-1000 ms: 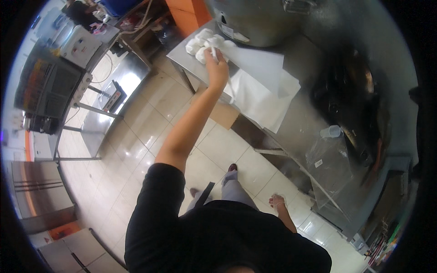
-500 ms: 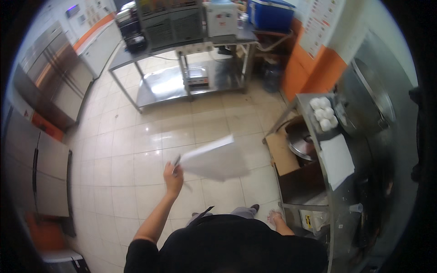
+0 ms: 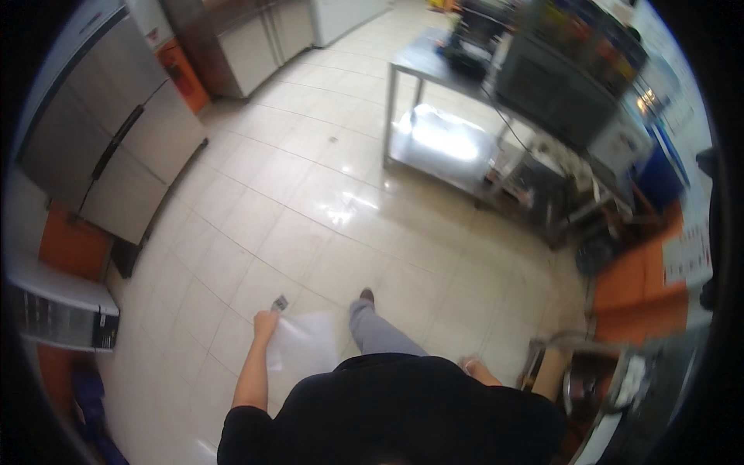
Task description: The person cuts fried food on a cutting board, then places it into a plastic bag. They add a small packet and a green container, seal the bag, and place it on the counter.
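Note:
My left hand (image 3: 266,326) is closed, out in front of me and to the left, above the tiled floor. From it hangs a thin white sheet (image 3: 301,341), blurred and slightly see-through; I cannot tell whether it is paper or plastic. A small grey object (image 3: 280,303) sticks out past the fingers of the same hand, its kind too blurred to tell. Low at my right side is my right hand (image 3: 470,364), partly hidden by my body and smeared, so its fingers cannot be read.
Steel refrigerators (image 3: 116,139) line the left side, with a white appliance (image 3: 66,316) nearer. A steel table (image 3: 422,62) bearing machines stands ahead to the right. At the lower right, a steel rack (image 3: 535,364) holds a cardboard box (image 3: 552,372) and white round items (image 3: 632,380).
My view has swung left, bringing more of the refrigerators in and sending the rack to the lower right. The left hand, still holding the sheet, is lower, and one leg has stepped forward.

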Demonstrator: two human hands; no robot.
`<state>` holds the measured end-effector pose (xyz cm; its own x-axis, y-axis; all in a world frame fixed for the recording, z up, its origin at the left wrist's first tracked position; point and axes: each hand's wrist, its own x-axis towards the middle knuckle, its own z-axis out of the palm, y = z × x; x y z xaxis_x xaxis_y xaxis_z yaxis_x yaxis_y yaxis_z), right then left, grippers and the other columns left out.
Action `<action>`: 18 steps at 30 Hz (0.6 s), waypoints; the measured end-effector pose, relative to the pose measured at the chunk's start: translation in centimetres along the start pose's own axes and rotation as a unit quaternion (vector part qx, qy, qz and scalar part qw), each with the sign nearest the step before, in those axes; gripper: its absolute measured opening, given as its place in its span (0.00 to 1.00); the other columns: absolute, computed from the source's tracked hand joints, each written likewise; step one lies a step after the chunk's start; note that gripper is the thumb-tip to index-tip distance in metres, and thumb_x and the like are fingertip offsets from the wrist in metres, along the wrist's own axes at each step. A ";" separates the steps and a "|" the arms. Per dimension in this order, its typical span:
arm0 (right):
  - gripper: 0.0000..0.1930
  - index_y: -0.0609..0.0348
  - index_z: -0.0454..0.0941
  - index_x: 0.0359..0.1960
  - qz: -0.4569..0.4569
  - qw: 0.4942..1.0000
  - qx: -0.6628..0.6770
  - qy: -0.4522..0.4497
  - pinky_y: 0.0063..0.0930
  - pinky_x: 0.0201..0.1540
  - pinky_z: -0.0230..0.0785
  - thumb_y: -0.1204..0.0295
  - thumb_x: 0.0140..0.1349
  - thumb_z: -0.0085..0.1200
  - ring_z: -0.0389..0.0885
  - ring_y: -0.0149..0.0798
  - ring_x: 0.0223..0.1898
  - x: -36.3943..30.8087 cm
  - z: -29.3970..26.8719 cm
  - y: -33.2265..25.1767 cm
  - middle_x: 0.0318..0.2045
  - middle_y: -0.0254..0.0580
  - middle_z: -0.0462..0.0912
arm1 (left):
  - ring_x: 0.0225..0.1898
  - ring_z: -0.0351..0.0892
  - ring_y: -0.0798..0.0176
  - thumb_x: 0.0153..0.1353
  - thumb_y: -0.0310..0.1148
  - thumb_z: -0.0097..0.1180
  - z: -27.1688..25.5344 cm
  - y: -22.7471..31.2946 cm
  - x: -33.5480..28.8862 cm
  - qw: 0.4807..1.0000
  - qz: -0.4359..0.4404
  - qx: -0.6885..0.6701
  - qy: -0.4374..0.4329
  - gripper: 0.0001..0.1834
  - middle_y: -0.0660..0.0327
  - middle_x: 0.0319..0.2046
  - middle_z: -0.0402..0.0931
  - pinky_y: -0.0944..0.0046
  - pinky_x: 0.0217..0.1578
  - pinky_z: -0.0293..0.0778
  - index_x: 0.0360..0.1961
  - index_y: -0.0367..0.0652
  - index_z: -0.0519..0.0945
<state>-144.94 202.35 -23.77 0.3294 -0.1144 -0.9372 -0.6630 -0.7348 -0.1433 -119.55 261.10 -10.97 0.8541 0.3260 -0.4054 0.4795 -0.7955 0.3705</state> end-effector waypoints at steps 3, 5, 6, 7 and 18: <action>0.19 0.58 0.73 0.47 -0.048 0.993 -0.107 0.000 0.36 0.38 0.70 0.57 0.64 0.44 0.78 0.40 0.37 5.8 -11.3 -10.3 0.42 0.46 0.79 | 0.40 0.77 0.38 0.56 0.45 0.48 -6.0 -0.3 6.8 0.992 -0.067 -0.104 0.031 0.24 0.39 0.34 0.78 0.49 0.43 0.70 0.37 0.30 0.79; 0.20 0.57 0.72 0.48 -0.094 0.985 -0.138 0.048 0.36 0.39 0.70 0.56 0.64 0.44 0.78 0.40 0.39 10.7 -19.7 -20.2 0.43 0.45 0.79 | 0.43 0.76 0.37 0.57 0.44 0.49 -9.2 -0.2 10.9 0.987 -0.086 -0.115 0.076 0.24 0.38 0.38 0.77 0.50 0.46 0.70 0.41 0.30 0.78; 0.20 0.57 0.72 0.49 -0.116 0.983 -0.122 0.078 0.36 0.40 0.70 0.56 0.64 0.44 0.78 0.39 0.40 13.0 -24.0 -25.7 0.44 0.44 0.79 | 0.45 0.75 0.37 0.57 0.44 0.50 -10.0 0.3 13.3 0.982 -0.090 -0.133 0.103 0.25 0.37 0.40 0.76 0.50 0.47 0.70 0.44 0.30 0.77; 0.20 0.56 0.72 0.49 -0.134 0.985 -0.043 0.098 0.35 0.41 0.70 0.55 0.65 0.44 0.77 0.39 0.41 15.2 -28.3 -31.8 0.44 0.43 0.79 | 0.47 0.75 0.38 0.58 0.44 0.50 -11.1 0.5 16.2 0.984 -0.094 -0.100 0.113 0.26 0.38 0.43 0.76 0.51 0.48 0.69 0.47 0.30 0.75; 0.28 0.54 0.67 0.56 -0.275 0.785 0.548 -0.091 0.36 0.49 0.68 0.46 0.63 0.43 0.72 0.38 0.52 14.3 -59.6 -80.7 0.50 0.39 0.74 | 0.46 0.74 0.39 0.59 0.42 0.54 -15.7 22.3 62.6 0.955 -0.089 -0.159 0.235 0.25 0.37 0.42 0.75 0.51 0.49 0.69 0.44 0.26 0.74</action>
<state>-46.64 220.22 -6.71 0.7328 0.1887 -0.6537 -0.6671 0.3882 -0.6358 -52.18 271.83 -14.96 0.7142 0.6937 -0.0930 0.5982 -0.5359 0.5958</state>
